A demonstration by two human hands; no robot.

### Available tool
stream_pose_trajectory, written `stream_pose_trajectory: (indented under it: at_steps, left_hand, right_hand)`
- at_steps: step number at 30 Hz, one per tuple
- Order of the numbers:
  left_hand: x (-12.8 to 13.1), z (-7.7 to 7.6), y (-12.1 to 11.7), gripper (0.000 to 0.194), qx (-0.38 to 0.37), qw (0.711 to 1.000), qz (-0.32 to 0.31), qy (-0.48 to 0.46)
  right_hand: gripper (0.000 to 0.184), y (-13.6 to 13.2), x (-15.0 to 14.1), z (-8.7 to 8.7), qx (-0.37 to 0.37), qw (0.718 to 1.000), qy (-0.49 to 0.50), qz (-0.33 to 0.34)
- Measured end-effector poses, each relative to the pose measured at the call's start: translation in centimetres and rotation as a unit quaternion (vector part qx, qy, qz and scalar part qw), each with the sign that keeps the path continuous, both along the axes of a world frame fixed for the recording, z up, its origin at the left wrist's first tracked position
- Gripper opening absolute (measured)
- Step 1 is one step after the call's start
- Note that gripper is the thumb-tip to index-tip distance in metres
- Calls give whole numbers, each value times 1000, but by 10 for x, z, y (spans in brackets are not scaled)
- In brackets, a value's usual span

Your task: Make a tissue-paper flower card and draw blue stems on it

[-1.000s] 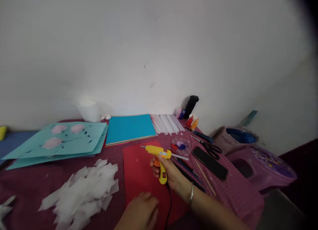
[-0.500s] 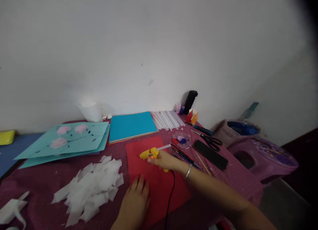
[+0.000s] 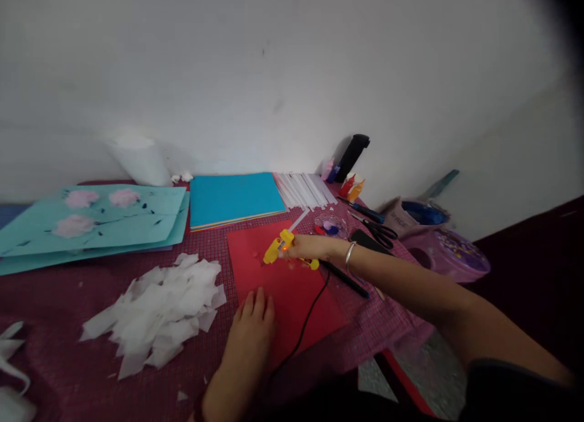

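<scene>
A yellow glue gun [image 3: 275,250] with a lit orange light is gripped in my right hand [image 3: 306,247]. Its nozzle points down and left, close above a red paper sheet [image 3: 296,300]; whether it touches I cannot tell. A white glue stick [image 3: 298,220] juts from its back, and a black cord [image 3: 310,312] trails across the sheet. My left hand [image 3: 253,325] lies flat on the sheet's left edge, fingers stretched out. Left of it is a loose heap of white tissue paper pieces [image 3: 159,309].
Blue paper [image 3: 237,197] and white strips [image 3: 303,190] lie along the wall. Light-blue sheets with pink flowers [image 3: 132,218] sit left. Right are a paint palette [image 3: 331,226], scissors [image 3: 381,229], paint bottles [image 3: 354,191] and a black phone [image 3: 369,241]. A pink stool [image 3: 438,258] stands beyond the table.
My right hand has tilted the glue gun so its nozzle points more steeply down at the red sheet. My left hand stays on the paper. The view has shifted somewhat.
</scene>
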State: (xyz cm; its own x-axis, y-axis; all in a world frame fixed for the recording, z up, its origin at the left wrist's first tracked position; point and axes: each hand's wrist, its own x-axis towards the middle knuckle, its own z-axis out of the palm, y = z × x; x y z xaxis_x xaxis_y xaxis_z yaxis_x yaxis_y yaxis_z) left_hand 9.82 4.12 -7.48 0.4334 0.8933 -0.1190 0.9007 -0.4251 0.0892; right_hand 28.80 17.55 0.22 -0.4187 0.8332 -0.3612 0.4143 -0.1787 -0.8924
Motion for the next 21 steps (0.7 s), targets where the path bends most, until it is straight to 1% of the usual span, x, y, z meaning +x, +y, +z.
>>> stream_pose_trajectory:
  at_steps: [2,4,7,9,11,14,15,17,18,19,21]
  left_hand:
    - [-1,6,2,43,-26,1000,12,-10]
    - [-3,15,3,43,-54,998,24,-29]
    - [-3,29,3,43,-80,993,28,-80]
    - [-1,37,2,41,-80,989,23,-122]
    - [4,43,1,38,-69,984,19,-163]
    - [13,48,-1,34,-56,975,14,-216]
    - [16,49,-2,33,-53,971,12,-231]
    - [20,50,-4,33,-49,964,3,-260]
    - [22,52,-6,33,-48,960,-2,-277]
    - [23,53,-8,33,-48,954,-6,-296]
    - [24,60,-12,35,-48,937,4,-346]
  right_hand:
    - [39,-5,7,3,-36,999,31,27]
    - [48,-15,15,2,-46,996,77,28]
    - [60,-36,25,-10,-61,987,148,27]
    - [63,-48,28,-21,-78,978,193,27]
    - [58,-56,27,-32,-127,950,284,21]
    - [50,-63,23,-42,-202,879,431,39]
    - [49,-64,21,-45,-214,860,460,57]
    - [49,-66,17,-48,-230,833,495,90]
    - [50,-67,15,-48,-232,825,506,97]
    - [50,-69,11,-46,-227,824,512,92]
    - [49,-74,-1,-38,-190,841,506,41]
